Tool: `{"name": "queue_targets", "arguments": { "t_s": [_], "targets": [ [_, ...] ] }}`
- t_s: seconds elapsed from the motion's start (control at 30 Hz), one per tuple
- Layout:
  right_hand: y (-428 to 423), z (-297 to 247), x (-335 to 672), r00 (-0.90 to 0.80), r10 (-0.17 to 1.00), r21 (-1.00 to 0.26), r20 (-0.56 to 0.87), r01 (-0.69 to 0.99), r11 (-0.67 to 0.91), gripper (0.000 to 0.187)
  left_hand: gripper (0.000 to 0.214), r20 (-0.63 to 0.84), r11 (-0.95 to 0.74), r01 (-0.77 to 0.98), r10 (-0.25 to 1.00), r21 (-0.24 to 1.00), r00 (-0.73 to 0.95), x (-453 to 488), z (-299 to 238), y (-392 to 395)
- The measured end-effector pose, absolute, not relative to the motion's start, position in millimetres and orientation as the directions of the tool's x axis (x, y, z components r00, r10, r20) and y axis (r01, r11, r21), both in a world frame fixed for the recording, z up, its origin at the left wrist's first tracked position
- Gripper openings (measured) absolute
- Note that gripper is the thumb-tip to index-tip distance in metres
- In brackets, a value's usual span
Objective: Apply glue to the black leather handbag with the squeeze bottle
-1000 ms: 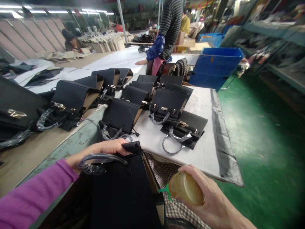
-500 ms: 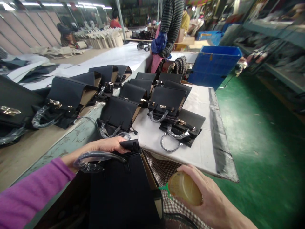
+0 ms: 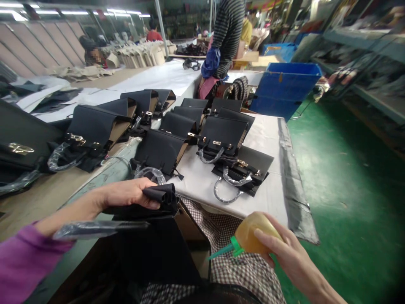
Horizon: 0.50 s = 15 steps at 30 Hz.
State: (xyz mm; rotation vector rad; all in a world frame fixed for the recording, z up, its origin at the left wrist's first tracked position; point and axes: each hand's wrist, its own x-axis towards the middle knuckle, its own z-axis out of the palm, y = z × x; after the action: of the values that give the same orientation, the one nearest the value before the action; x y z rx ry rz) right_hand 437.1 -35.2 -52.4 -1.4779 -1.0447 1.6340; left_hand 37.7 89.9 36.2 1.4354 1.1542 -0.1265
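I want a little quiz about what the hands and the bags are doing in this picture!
1. True or false: the right hand holds a bottle with a green nozzle.
2. What does the left hand grip?
A. a blue crate
B. the folded black flap of a black bag
C. a pair of scissors
3. Fill in: the handles of the bags on the white table are wrapped in clear ____.

Key:
1. True; the nozzle points left, toward the bag.
2. B
3. Plastic
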Motion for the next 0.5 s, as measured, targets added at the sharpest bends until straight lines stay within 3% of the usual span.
{"name": "queue_targets", "arguments": {
  "t_s": [0.1, 0.3, 0.5],
  "targets": [
    [-41.2, -68.0, 440.1, -0.010, 0.920, -0.917, -0.391, -0.086, -0.390, 0.049, 0.024, -0.675, 0.178, 0.719, 0.547, 0.671, 0.495, 38.0, 52.7, 79.1],
    [-38.5, -94.7, 433.8, 0.074, 0.976, -0.913, -0.205, 0.345, -0.218, 0.062, 0.010, -0.601, 0.006, 0.718, 0.553, 0.696, 0.577, 51.2, 43.8, 68.1],
    [-22.0, -114.4, 409.8, -0.004, 0.997, -0.887, -0.083, 0.456, -0.072, 0.059, 0.012, -0.580, -0.032, 0.715, 0.561, 0.698, 0.591, 54.3, 41.4, 63.6]
  ]
}}
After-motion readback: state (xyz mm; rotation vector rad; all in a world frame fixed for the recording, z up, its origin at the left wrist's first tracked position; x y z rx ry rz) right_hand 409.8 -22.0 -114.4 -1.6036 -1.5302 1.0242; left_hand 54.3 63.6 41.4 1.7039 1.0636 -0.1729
